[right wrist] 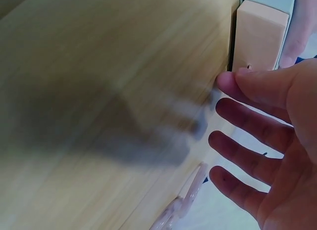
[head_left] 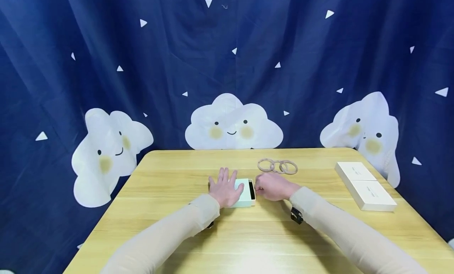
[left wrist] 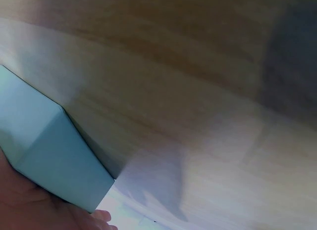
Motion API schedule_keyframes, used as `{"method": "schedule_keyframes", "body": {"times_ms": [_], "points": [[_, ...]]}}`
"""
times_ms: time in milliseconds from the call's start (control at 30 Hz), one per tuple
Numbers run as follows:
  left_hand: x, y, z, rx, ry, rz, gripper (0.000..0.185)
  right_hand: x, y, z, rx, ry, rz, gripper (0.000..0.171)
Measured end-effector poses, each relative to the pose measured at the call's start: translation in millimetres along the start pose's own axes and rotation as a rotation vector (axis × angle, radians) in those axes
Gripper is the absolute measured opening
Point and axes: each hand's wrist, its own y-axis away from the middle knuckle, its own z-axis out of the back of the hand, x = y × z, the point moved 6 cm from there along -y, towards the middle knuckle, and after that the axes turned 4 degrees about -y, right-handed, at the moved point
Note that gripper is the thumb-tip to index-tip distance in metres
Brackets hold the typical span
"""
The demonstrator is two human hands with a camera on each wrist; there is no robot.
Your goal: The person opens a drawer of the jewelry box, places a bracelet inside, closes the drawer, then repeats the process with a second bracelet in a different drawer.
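A mint-green sliding drawer box [head_left: 244, 192] lies near the middle of the table. My left hand [head_left: 224, 188] rests over its left part, fingers straight and spread, thumb across the top; the left wrist view shows the box's pale green sleeve [left wrist: 64, 158] against the palm. From the right end a pale drawer [right wrist: 260, 34] sticks out a little, its dark inside showing from above. My right hand [head_left: 274, 186] is at that end, thumb and index fingertips pinched together beside a small hole in the drawer's face. Its other fingers are apart. What lies between the fingertips is hidden.
Beyond the right hand lie several linked pinkish rings [head_left: 290, 167]. Two white boxes [head_left: 369, 193] sit side by side at the table's right. A dark blue curtain [head_left: 163, 77] with white clouds hangs behind the wooden table [head_left: 170, 175].
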Motion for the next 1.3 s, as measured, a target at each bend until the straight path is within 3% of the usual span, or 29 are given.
{"method": "schedule_keyframes", "body": {"times_ms": [1000,1133,1300], "points": [[1.6,-3.7,-4.5,0.030,-0.006,0.003,0.070,-19.8,31.1,8.1,-0.040,0.048,-0.039,0.039],[1.9,-3.8,-5.1,0.032,-0.012,0.005,0.070,-21.5,32.3,7.2,-0.039,0.042,-0.035,0.029],[1.1,-1.9,-4.3,0.032,-0.015,0.006,0.070,-26.7,35.7,10.4,-0.024,-0.004,-0.085,0.005]]}}
